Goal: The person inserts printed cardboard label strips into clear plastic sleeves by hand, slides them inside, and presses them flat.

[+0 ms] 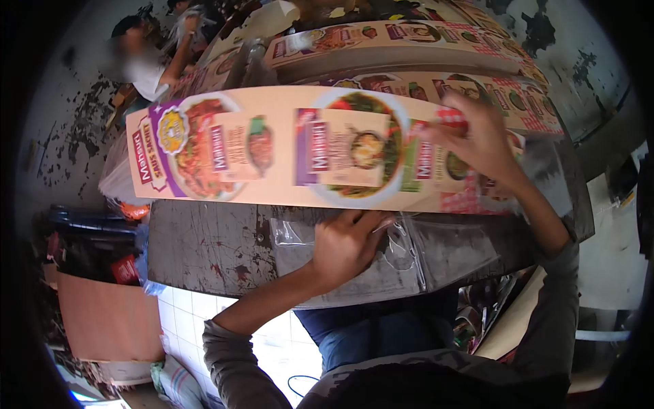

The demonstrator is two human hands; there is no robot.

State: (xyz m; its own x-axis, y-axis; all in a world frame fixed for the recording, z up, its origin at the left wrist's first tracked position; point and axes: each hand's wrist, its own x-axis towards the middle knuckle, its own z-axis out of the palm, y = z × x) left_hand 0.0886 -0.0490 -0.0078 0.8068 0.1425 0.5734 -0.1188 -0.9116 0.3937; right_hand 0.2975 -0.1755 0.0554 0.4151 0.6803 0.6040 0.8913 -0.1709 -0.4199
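Note:
A long, slightly bowed printed cardboard panel (pixel 279 191) with food pictures and "Mahsuri" lettering stands tilted across the table in front of me. My right hand (pixel 480 140) is closed on it near the right end, fingers over the upper edge and slightly blurred. Below the panel's lower edge, my left hand (pixel 347 249) has its fingers curled together, thumb and forefinger close to that edge. Whatever those fingertips pinch is hidden. Under and beside the left hand, a clear plastic sleeve (pixel 449 249) lies flat at the table's near edge.
More printed panels (pixel 409 34) are stacked at the back of the dark, scratched table (pixel 204 238). Clear plastic (pixel 552 170) lies by the right edge. Another person (pixel 150 75) works at the far left. A brown board (pixel 109 317) stands below left.

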